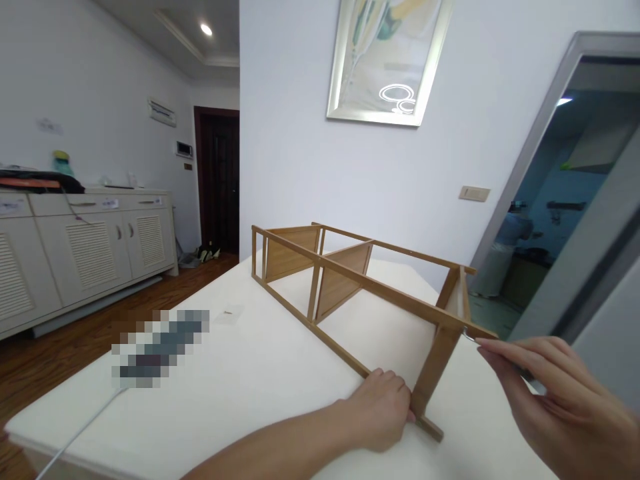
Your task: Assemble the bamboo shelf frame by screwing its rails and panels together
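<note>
A wooden shelf rack (343, 265) lies on its side across the white table, its shelf panels standing upright between the rails. My left hand (383, 410) is closed around the lower front rail, close to the near end panel. At the upper near corner, my right hand (565, 383) pinches a thin silver hex key (470, 339). The key's tip touches the rail where it meets the end panel; the fastener there is too small to make out. Most of the key is hidden behind my fingers.
On the white table (215, 380) lie a small clear plastic bag (229, 313) and a blurred-out device with a white cable (83, 430). A wall stands close behind the rack. White cabinets (100, 233) are at left; a person (507, 243) stands beyond the right doorway.
</note>
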`<state>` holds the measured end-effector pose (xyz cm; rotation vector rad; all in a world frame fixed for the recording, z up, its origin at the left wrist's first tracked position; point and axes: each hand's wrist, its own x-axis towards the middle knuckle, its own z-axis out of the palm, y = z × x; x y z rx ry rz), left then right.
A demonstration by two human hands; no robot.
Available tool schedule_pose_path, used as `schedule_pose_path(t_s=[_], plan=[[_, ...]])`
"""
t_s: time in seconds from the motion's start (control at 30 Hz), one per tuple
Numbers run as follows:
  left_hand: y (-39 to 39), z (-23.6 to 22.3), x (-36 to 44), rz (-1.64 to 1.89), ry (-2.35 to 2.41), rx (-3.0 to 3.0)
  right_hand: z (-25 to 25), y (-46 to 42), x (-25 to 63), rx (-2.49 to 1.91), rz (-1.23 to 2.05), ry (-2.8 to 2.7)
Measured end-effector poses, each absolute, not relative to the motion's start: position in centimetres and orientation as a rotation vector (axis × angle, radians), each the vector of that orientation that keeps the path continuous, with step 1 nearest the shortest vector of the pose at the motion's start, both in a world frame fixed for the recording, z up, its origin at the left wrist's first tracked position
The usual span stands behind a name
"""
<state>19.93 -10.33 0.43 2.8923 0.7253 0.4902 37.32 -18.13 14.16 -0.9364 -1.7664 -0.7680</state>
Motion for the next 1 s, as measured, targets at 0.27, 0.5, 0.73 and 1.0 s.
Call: schedule_pose_path(t_s=[0.27,0.5,0.73,1.0], plan=[[-10.3,-0.7,20.1,0.561,0.771,2.861,15.0,-18.3,36.9,-0.947,-0.708,-1.811],[-9.9,-1.1,20.7,0.639,0.791,2.826,15.0,-17.8,36.7,-1.004,-0.773,-1.755],[-9.4,-1.0,20.9,0.621,0.789,2.798,14.8,-17.3,36.7,-1.105,-0.876,-1.797],[-9.4,-0.8,21.0,0.595,0.818,2.768,15.3,-19.3,34.9,-0.959,-0.652,-1.899]])
